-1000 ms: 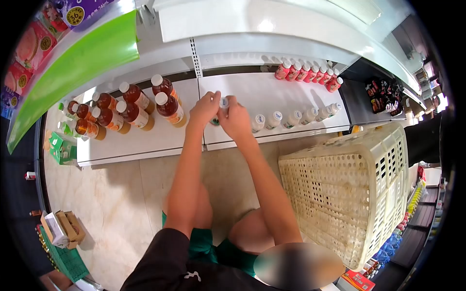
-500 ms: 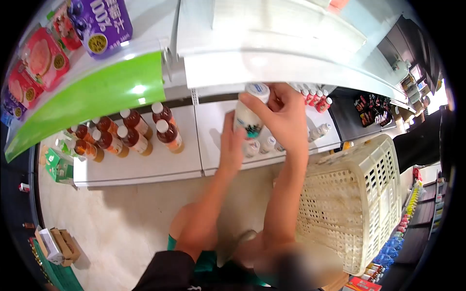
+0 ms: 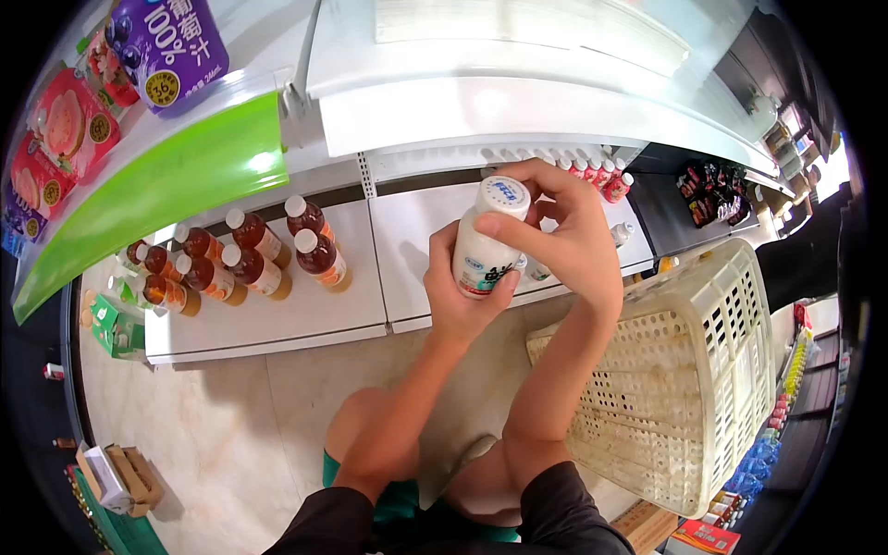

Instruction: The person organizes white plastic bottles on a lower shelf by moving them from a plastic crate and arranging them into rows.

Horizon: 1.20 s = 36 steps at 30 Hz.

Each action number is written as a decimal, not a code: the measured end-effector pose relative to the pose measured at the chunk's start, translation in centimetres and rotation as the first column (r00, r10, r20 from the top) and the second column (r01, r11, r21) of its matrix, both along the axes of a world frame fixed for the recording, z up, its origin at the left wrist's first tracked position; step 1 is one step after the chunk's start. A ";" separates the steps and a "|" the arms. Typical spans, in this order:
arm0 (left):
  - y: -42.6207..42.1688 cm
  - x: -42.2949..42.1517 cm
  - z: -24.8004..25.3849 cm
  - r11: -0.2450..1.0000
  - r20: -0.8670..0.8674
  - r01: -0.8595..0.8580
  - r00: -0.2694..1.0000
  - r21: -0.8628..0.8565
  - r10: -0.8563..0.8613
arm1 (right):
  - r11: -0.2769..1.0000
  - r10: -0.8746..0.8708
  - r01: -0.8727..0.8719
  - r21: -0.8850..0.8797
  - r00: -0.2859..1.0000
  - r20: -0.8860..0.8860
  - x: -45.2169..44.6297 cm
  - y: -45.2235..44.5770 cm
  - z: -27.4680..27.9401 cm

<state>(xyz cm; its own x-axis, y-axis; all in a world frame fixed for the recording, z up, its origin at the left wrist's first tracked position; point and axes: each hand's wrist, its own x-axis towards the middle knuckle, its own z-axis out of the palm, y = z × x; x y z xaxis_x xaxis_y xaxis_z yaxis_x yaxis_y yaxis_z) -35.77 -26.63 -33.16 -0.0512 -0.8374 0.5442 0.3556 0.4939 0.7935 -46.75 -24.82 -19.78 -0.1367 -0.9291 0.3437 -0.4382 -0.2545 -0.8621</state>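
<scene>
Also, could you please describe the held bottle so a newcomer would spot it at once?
Find the low white shelf. Over its right part, the left hand and right hand hold a white bottle with blue print on its cap. Unlike the other white bottles on the shelf, it is raised in both hands.

left hand (image 3: 462, 294): grips white bottle (image 3: 488, 242) low
right hand (image 3: 564, 242): on its cap end
amber bottles (image 3: 262, 257): left of grip
crate (image 3: 661, 388): right, below grip

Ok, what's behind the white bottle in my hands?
Around the white bottle, the white shelf and parts of other white bottles show; the bottle and your right hand cover the rest.
</scene>
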 end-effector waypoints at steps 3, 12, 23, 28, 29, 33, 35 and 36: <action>0.4 -0.1 0.3 1.000 0.006 -0.018 1.000 0.014 0.018 | 1.000 -0.014 0.015 0.020 1.000 -0.022 -0.3 0.4 0.2; 0.6 -0.2 1.2 0.976 0.074 -0.187 0.978 -0.109 0.196 | 0.999 0.011 -0.012 -0.032 0.999 -0.037 -1.6 1.6 0.3; 1.2 -0.7 1.4 0.928 0.149 -0.332 0.922 -0.169 0.357 | 0.998 0.000 -0.015 -0.062 0.971 -0.238 -1.9 3.0 1.2; 3.0 -1.5 5.0 0.977 0.125 -0.213 0.969 -0.010 0.212 | 0.994 0.076 -0.088 -0.060 0.981 -0.178 -1.6 3.8 1.3; 3.2 -1.4 5.3 0.992 0.104 -0.129 0.986 0.013 0.127 | 0.995 0.059 -0.073 -0.073 0.981 -0.184 -1.8 3.9 1.4; 3.6 -1.3 6.5 0.999 0.074 0.042 0.996 -0.003 -0.042 | 0.970 -0.040 -0.019 -0.244 0.971 -0.236 -2.4 4.8 2.2; 4.0 -1.3 7.5 0.996 0.132 0.082 0.988 -0.025 -0.078 | 0.957 -0.145 0.066 -0.282 0.952 -0.269 -2.6 6.0 2.9; 4.1 -1.4 8.0 0.991 0.181 0.123 0.977 -0.050 -0.112 | 0.955 -0.171 0.097 -0.279 0.952 -0.255 -2.7 6.6 3.1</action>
